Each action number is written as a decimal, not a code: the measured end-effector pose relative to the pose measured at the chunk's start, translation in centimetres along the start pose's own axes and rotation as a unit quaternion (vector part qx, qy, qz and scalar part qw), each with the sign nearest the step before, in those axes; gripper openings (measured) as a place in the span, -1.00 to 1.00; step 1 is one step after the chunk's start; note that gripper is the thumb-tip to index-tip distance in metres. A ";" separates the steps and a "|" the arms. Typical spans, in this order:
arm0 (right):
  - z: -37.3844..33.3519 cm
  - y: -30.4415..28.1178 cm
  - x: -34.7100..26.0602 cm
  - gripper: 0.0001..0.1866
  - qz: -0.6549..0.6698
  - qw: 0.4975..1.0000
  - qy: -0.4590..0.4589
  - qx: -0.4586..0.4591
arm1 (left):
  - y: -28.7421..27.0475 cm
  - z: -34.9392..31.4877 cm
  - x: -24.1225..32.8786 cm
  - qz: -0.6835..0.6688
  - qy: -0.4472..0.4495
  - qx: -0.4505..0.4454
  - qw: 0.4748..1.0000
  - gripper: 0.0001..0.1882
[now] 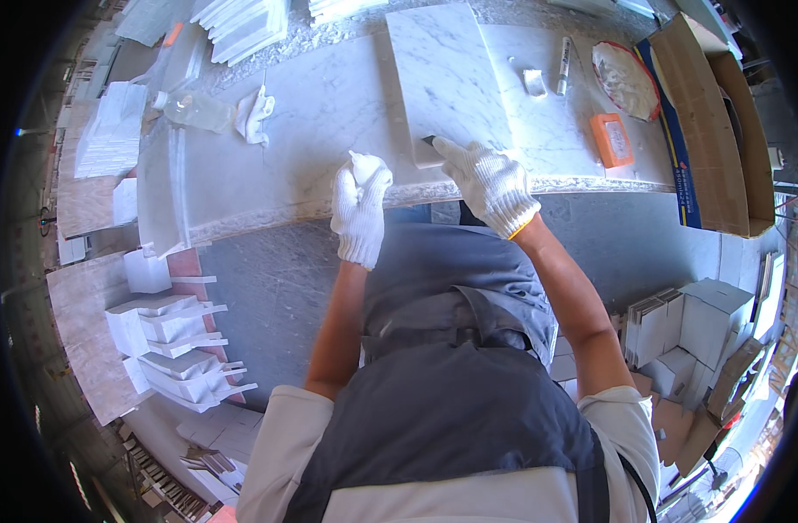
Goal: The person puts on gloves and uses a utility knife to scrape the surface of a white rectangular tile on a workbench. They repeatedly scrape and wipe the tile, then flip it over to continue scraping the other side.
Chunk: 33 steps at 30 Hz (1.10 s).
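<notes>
A grey-veined white marble slab [447,74] lies on the worktable, its near end toward me. My right hand [491,179], in a white knit glove, is at the slab's near edge. Its fingers pinch a small dark piece [429,139] whose tip shows over the slab; the rest is hidden, so its kind is unclear. To the left of the slab, above the table's front edge, my left hand [359,213] wears a matching glove. It is closed around a small white wad [364,166], perhaps cloth or paper.
A clear bottle [194,112] lies beside a smeared white lump [255,115] at left. Right of the slab are a marker [564,65], a white scrap [535,83], an orange block [612,139], a round dish of white paste [626,80] and a cardboard box [709,122]. Stacked white tiles [242,26] stand behind.
</notes>
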State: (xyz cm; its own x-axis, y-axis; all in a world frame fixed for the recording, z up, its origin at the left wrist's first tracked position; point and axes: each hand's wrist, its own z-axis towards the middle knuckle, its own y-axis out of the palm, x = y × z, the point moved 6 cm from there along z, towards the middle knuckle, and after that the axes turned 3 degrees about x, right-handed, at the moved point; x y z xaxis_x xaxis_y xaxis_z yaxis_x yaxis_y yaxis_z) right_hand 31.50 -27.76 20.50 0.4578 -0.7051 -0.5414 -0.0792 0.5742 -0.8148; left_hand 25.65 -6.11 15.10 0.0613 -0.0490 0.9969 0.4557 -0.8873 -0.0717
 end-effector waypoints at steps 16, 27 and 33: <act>-2.9 -2.4 9.5 -0.55 0.077 0.970 0.118 0.200 | 0.6 0.5 3.6 0.393 0.249 -0.013 0.885 -0.57; -2.6 -0.3 13.0 -0.54 -0.061 0.954 0.094 0.277 | 2.8 1.1 5.1 0.600 0.343 -0.030 0.722 -0.58; -2.6 -0.5 12.6 -0.54 -0.063 0.953 0.088 0.284 | 3.3 1.1 5.1 0.602 0.378 -0.020 0.703 -0.61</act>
State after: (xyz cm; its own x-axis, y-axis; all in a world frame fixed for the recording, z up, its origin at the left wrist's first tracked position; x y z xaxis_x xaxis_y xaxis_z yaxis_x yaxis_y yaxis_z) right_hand 35.03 -37.99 13.60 0.2728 -0.8131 -0.5143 0.4814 0.5782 -0.6588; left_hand 28.46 -8.72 19.89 -0.1156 -0.9919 -0.0525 0.4509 -0.0053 -0.8925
